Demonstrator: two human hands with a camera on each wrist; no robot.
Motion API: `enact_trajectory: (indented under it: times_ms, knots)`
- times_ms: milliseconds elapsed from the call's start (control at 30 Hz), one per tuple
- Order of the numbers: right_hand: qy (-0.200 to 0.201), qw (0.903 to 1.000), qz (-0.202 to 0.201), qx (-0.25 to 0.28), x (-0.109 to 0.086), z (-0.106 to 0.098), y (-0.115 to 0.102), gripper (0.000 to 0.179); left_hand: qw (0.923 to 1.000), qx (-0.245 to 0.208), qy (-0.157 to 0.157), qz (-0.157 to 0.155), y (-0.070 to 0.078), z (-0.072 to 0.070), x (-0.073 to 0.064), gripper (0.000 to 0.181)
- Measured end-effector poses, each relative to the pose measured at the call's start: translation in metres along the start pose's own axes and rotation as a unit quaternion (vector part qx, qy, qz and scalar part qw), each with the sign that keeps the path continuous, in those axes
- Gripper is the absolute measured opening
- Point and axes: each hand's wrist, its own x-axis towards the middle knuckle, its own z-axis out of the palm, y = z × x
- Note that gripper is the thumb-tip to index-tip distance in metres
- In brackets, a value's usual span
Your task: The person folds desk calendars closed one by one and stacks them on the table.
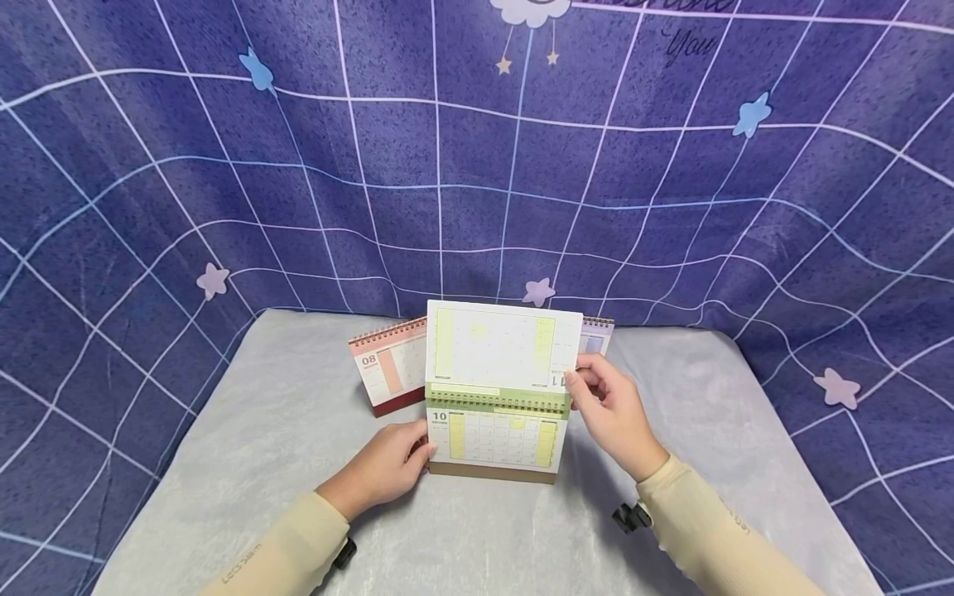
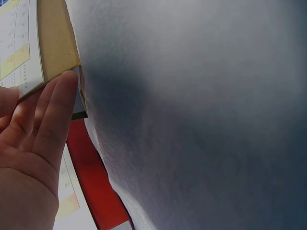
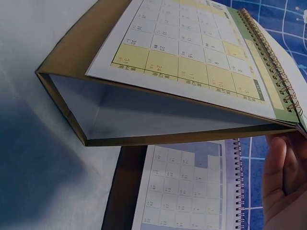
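Note:
A green-and-yellow desk calendar [image 1: 492, 443] with a brown cardboard stand is upright in the head view's middle, its "10" page facing front. Above its spiral rings [image 3: 271, 64] one page [image 1: 492, 343] is raised, its "11" upside down. My left hand [image 1: 387, 465] grips the calendar's left edge, thumb on the front and fingers behind, as the left wrist view also shows. At the right end of the rings my right hand [image 1: 614, 410] pinches the raised page by its lower right corner. In the right wrist view its fingers [image 3: 276, 167] are partly behind the calendar.
Behind to the left stands a pink calendar [image 1: 391, 364] with a red base, marked "08". A purple calendar [image 3: 187, 187] is behind to the right, mostly hidden in the head view. All are on a grey cloth-covered table [image 1: 261, 430], backed by a blue curtain [image 1: 477, 215].

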Motion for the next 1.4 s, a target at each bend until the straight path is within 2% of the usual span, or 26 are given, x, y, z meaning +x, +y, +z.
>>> enact_trajectory:
  times_ms: [333,1400]
  knots:
    - [0.003,0.9989,-0.042,-0.019,-0.0017,-0.0001,0.0015,0.009,1.0,-0.002,-0.005,-0.007,-0.0008,0.0004,0.0001,0.016]
    - [0.017,0.9968,-0.073,-0.028,-0.0055,0.0021,0.0011,0.011,0.9999,0.012,-0.001,-0.009,-0.0001,0.0003,-0.0003,0.018]
